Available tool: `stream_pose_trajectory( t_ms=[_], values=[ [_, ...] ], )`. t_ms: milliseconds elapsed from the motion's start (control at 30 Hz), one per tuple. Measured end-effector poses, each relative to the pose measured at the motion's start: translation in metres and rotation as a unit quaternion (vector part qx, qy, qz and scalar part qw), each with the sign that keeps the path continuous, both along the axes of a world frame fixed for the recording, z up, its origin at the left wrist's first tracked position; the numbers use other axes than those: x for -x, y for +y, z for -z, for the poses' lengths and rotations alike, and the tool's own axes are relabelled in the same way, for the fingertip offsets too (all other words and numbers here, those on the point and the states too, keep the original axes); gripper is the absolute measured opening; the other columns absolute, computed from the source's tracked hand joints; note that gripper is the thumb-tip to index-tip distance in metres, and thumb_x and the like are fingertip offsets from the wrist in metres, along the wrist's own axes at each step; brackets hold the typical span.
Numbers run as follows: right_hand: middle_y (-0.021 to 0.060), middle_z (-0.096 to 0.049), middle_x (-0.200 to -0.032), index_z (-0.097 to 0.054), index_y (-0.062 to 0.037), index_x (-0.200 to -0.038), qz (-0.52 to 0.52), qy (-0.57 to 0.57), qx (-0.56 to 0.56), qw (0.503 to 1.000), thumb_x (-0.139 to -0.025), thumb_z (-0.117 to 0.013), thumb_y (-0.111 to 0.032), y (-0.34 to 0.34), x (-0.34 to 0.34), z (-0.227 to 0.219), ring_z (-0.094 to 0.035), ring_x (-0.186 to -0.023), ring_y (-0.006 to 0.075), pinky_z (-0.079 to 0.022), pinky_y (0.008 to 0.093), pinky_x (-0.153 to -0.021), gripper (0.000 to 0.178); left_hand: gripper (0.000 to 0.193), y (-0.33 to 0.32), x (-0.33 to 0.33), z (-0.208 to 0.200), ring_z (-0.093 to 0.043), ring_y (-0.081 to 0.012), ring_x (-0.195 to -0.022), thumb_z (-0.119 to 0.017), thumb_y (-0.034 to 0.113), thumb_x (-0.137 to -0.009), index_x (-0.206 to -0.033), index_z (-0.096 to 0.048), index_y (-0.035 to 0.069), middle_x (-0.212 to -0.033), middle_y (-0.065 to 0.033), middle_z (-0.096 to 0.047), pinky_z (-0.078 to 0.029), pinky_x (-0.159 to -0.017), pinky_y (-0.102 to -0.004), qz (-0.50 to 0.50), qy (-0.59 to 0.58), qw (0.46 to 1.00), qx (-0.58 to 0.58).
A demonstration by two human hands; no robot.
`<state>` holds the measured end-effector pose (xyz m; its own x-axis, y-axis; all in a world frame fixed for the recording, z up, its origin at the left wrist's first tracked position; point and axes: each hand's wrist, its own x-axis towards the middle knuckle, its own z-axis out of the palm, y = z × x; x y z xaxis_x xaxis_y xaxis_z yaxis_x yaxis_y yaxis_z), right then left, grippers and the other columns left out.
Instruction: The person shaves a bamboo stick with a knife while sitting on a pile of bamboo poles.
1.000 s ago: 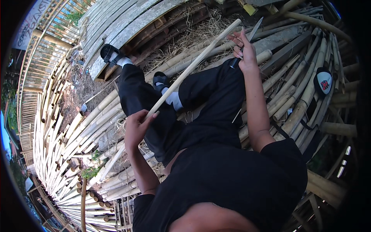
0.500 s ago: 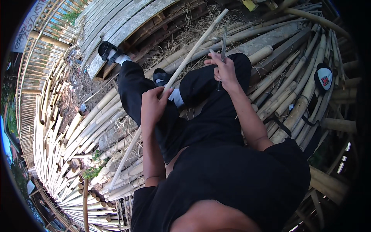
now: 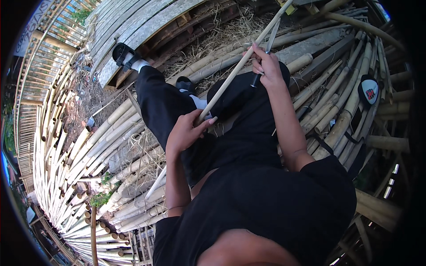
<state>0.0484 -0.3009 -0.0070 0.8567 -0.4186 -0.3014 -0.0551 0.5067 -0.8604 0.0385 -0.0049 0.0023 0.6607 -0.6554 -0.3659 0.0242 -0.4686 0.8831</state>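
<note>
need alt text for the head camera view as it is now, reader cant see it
A seated person in black holds a long, pale strip in the left hand and a dark-handled knife in the right hand, beside the strip. Bamboo poles lie around, with a slatted wooden platform at upper left.

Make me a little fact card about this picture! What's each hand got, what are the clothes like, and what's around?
Left hand: gripping a long bamboo strip
Right hand: holding a dark-handled knife, blade pointing away from the body
Clothes: black T-shirt, black trousers, dark sandals
Around: many bamboo poles; weathered slatted wooden platform
</note>
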Motion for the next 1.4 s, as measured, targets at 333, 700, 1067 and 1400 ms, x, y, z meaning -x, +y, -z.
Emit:
stream_pose_trajectory(
  t_ms=[333,700,1067,1400],
  values=[
    [0.0151,-0.067,-0.084,-0.059,0.0029,-0.093,-0.017,0.025,0.042,0.999,-0.092,-0.058,-0.031,0.006,-0.006,-0.017,-0.035,-0.04,0.0036,-0.029,0.0196,-0.038,0.034,0.024,-0.001,0.0,0.0,-0.035,-0.0022,-0.043,-0.056,0.028,-0.094,-0.086,-0.056,0.005,-0.054,0.0062,-0.042,-0.026,-0.038,-0.0206,-0.091,0.136,0.982,0.09],
    [0.0098,-0.059,-0.057,-0.058,0.0003,-0.078,-0.254,0.17,0.318,0.898,-0.094,-0.053,-0.035,0.066,0.048,0.003,-0.055,-0.043,0.0166,-0.041,0.0303,-0.042,0.039,0.022,-0.039,-0.018,0.036,-0.029,-0.0003,-0.043,-0.057,0.029,-0.094,-0.089,-0.055,0.009,-0.055,0.01,-0.036,-0.02,-0.039,-0.0199,-0.139,0.24,0.935,0.221],
    [0.0215,-0.061,-0.065,-0.066,-0.0003,-0.072,-0.26,0.202,0.604,0.726,-0.082,-0.063,-0.033,0.067,0.013,0.048,-0.061,-0.068,0.0404,-0.048,0.0458,-0.065,0.035,0.014,-0.036,-0.024,0.053,-0.025,0.0002,-0.042,-0.062,0.02,-0.09,-0.09,-0.055,0.009,-0.055,0.0098,-0.034,-0.014,-0.038,-0.0202,-0.171,0.328,0.895,0.247],
    [0.0249,-0.062,-0.072,-0.068,-0.0026,-0.075,-0.265,0.189,0.641,0.695,-0.078,-0.059,-0.021,0.092,0.007,0.069,-0.062,-0.074,0.0426,-0.051,0.0482,-0.07,0.021,0.026,-0.043,-0.019,0.063,-0.032,-0.0005,-0.047,-0.075,0.009,-0.074,-0.086,-0.052,0.008,-0.061,0.0089,-0.038,-0.023,-0.041,-0.0196,-0.155,0.192,0.94,0.235]
  ],
)
